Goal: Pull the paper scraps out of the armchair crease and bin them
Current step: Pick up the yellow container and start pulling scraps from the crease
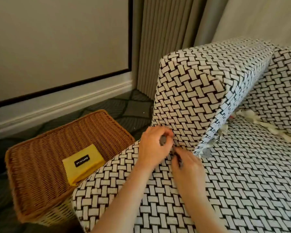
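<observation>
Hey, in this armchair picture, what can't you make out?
All in the head view:
1. The grey bit in the left hand: curled fingers cover most of it.
2. The dark bit the right hand pinches: blurred, mostly under its fingers.
3. How far in the paper scraps run: the armrest overhangs them.
4. The basket floor: the seat corner cuts it off, and the yellow packet covers part.

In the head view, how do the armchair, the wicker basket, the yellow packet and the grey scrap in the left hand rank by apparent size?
Largest to smallest:
1. armchair
2. wicker basket
3. yellow packet
4. grey scrap, partly hidden in the left hand, so its full size is unsure
</observation>
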A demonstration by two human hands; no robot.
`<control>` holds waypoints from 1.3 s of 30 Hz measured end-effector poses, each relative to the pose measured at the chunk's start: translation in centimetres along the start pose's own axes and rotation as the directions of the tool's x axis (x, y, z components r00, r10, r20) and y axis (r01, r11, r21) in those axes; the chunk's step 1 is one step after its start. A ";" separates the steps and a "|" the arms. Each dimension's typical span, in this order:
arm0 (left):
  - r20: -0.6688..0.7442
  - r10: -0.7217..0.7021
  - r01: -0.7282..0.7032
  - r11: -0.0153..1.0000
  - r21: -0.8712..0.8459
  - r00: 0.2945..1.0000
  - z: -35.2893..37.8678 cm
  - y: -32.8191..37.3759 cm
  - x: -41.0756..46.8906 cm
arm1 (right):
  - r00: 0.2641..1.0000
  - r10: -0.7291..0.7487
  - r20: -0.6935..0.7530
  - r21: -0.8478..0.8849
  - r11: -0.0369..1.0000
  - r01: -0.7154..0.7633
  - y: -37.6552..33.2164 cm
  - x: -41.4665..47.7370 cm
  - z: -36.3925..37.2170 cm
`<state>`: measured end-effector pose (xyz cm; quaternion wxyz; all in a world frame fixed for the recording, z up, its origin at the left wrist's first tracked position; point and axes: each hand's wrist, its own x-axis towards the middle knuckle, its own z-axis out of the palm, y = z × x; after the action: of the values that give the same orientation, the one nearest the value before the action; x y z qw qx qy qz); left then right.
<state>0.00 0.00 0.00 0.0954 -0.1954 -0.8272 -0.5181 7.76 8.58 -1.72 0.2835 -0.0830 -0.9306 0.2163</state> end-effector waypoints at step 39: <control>-0.023 -0.197 0.195 0.933 0.302 0.980 -0.4 -0.4 -0.7 | 0.426 0.257 0.868 0.461 -0.738 -0.493 -0.4 3.0 -4.5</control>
<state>0.47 -0.62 -0.39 0.0689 -0.0972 -0.9125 -0.3914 7.78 10.67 3.26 -0.0223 -0.2888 -0.1410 0.9467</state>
